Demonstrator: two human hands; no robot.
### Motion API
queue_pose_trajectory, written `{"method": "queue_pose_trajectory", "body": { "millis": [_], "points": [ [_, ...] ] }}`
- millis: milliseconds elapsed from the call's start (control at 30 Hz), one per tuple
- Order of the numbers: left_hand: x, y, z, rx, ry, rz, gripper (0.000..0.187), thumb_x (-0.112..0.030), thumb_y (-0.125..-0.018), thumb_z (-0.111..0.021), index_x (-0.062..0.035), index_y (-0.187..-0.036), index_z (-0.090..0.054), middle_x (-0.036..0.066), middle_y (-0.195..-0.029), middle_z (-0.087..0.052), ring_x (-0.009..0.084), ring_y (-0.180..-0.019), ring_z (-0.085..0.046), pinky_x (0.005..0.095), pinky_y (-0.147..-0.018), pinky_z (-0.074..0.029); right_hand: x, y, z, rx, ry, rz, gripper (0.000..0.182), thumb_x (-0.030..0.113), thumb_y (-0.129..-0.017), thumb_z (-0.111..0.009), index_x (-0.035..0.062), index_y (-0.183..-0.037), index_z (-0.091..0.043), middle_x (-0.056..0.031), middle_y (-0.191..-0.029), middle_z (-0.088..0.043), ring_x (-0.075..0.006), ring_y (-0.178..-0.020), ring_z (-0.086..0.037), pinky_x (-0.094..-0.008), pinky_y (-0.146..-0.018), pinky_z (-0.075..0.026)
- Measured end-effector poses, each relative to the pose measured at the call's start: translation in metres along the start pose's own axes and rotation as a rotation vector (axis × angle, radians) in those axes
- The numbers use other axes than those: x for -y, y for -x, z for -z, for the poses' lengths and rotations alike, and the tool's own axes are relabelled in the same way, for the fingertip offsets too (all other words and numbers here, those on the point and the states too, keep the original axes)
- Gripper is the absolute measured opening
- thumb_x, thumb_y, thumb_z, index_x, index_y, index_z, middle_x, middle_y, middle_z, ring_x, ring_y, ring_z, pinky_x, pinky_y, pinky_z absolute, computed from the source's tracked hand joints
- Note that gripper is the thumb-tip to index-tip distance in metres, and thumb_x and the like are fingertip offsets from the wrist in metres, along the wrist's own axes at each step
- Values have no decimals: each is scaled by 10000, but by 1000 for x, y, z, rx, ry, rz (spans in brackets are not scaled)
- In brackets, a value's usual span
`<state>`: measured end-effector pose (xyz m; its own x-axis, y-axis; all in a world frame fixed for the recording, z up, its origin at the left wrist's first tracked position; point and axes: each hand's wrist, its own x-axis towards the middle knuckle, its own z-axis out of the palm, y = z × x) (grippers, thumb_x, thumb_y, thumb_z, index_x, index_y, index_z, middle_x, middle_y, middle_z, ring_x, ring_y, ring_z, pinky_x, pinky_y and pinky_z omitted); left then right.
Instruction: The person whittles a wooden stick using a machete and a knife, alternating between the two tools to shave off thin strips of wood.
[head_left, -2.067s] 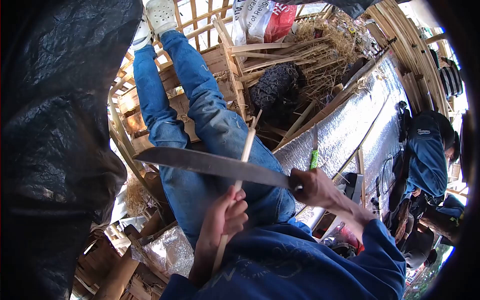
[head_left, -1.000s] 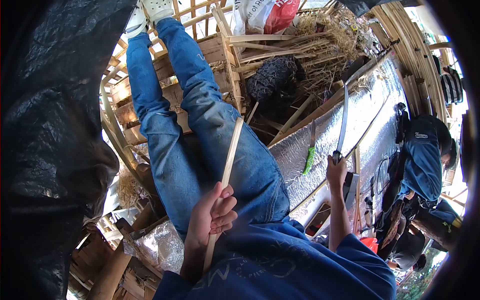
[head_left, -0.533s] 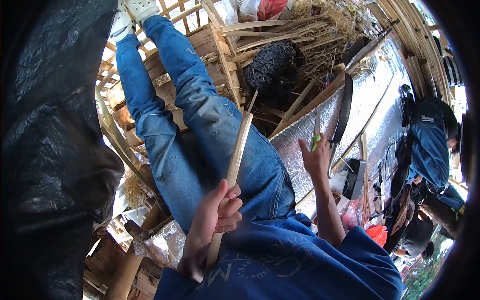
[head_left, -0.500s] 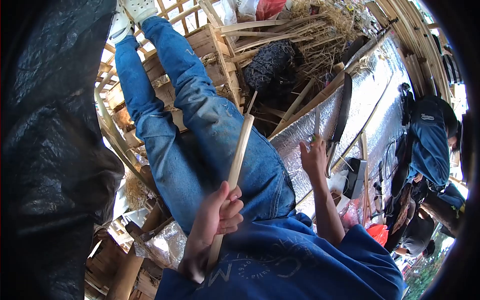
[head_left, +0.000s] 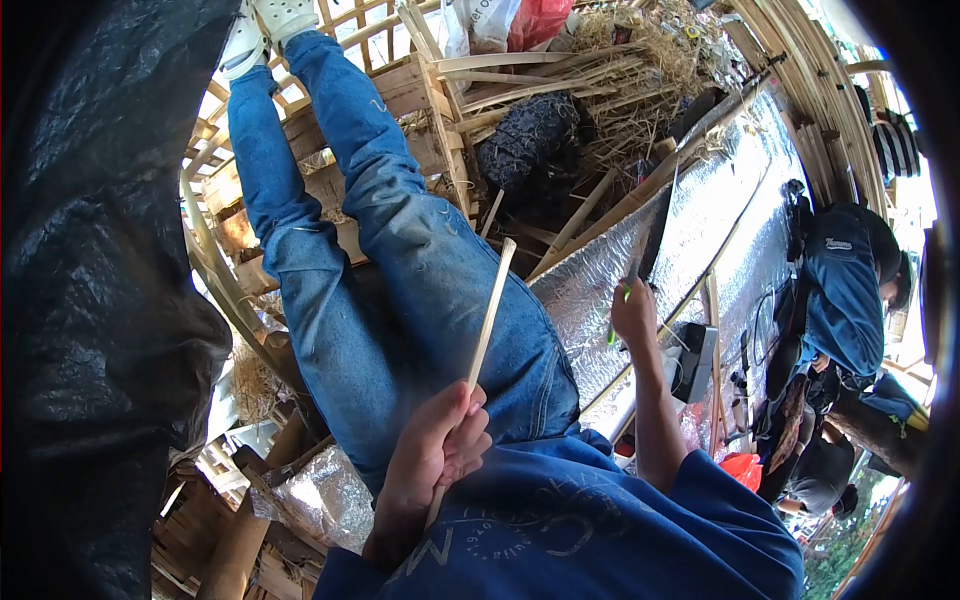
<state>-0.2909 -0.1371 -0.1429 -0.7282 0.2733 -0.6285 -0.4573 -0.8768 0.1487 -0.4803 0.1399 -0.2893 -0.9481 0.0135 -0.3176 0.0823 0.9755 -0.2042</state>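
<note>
A pale wooden stick (head_left: 490,312) slants up from my left hand (head_left: 440,440), whose fingers are wrapped round its lower part, above the blue shirt and jeans. To the right, my right hand (head_left: 635,312) is closed round a tool with a bright green part (head_left: 613,330) and a narrow blade (head_left: 637,250) pointing up; most of its handle is hidden by the fingers. Right beside that blade lies a large dark blade (head_left: 656,235) on the silver foil sheet (head_left: 725,215).
A black bundle (head_left: 530,140) and straw (head_left: 640,85) lie beyond the knees. A black tarp (head_left: 100,300) hangs at the left. On the right are a black box (head_left: 695,362), a red bag (head_left: 742,468) and a person in dark blue (head_left: 845,290).
My right hand, open by the tool before, has closed on it. The stick in my left hand has turned, showing a narrower side. The view has shifted slightly.
</note>
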Motion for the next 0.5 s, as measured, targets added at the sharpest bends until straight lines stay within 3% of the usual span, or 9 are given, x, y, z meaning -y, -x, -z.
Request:
{"method": "queue_pose_trajectory", "body": {
  "millis": [33, 67, 133, 167, 233, 333, 400, 433, 500],
  "points": [
    [0, 0, 0, -6, -21, -8, 312, -404, -983, -412, -130, -836, -425, -76, -505, -268, 6, -381, -203, 162, -328, -172, 5, -2, 8, 63, -115, 85, 269, 203, -914, -502, 19, -1109, -514, -204, -959, -610, -381, -898, -595, -446, -798, -466],
    [1, -1, -1, -14, -39, -17, 318, -407, -988, -395, -130, -833, -405, -75, -501, -261, 5, -371, -198, 163, -309, -167, 14, -1, 13, 10, -220, 121, 258, 189, -926, -502, 19, -1119, -509, -176, -873, -611, -310, -797, -631, -399, -712, -485],
    [1, -1, 0, -9, -20, -4, 319, -409, -988, -394, -131, -831, -405, -75, -499, -260, 5, -366, -195, 162, -306, -166, 75, 25, 53, 125, -741, 119, 238, 170, -952, -471, 28, -1139, -509, -133, -806, -596, -205, -671, -629, -346, -614, -471],
    [1, -1, 0, 1, -12, 16, 321, -411, -988, -393, -132, -830, -404, -76, -498, -259, 6, -361, -193, 162, -303, -166, 84, 31, 63, 244, -768, 212, 238, 169, -977, -437, 41, -1165, -505, -109, -770, -577, -132, -590, -592, -294, -555, -445],
    [1, 0, 1, 12, -14, 11, 321, -413, -988, -390, -133, -832, -402, -77, -496, -258, 7, -355, -189, 160, -300, -163, 121, 47, 86, 369, -460, 375, 290, 224, -975, -464, 17, -1177, -494, -111, -666, -567, -177, -578, -579, -314, -564, -433],
    [-2, 2, 5, 26, 20, -7, 322, -417, -981, -407, -133, -831, -412, -76, -499, -262, 8, -365, -195, 160, -318, -164, 140, 53, 83, 387, -597, 523, 296, 232, -962, -496, 12, -1159, -512, -100, -630, -567, -213, -581, -583, -336, -579, -437],
    [-3, 3, 9, 25, 55, -17, 322, -420, -974, -428, -132, -829, -423, -75, -503, -266, 7, -381, -205, 161, -338, -168, 148, 56, 81, 212, -500, 760, 253, 222, -949, -536, 3, -1076, -537, -33, -569, -499, -109, -480, -471, -263, -460, -350],
    [-3, 3, 11, 36, 76, -14, 323, -423, -974, -426, -133, -832, -422, -76, -505, -264, 8, -383, -201, 161, -338, -168, 152, 58, 81, 218, -499, 767, 253, 222, -949, -536, 3, -1076, -537, -33, -569, -499, -109, -480, -471, -263, -460, -350],
    [-4, 5, 12, 44, 97, -11, 325, -427, -974, -425, -133, -834, -421, -77, -507, -262, 8, -386, -197, 161, -338, -167, 158, 62, 83, 312, -649, 732, 198, 173, -897, -616, -6, -952, -554, -71, -600, -564, -158, -526, -584, -288, -462, -408]
  ]
}}
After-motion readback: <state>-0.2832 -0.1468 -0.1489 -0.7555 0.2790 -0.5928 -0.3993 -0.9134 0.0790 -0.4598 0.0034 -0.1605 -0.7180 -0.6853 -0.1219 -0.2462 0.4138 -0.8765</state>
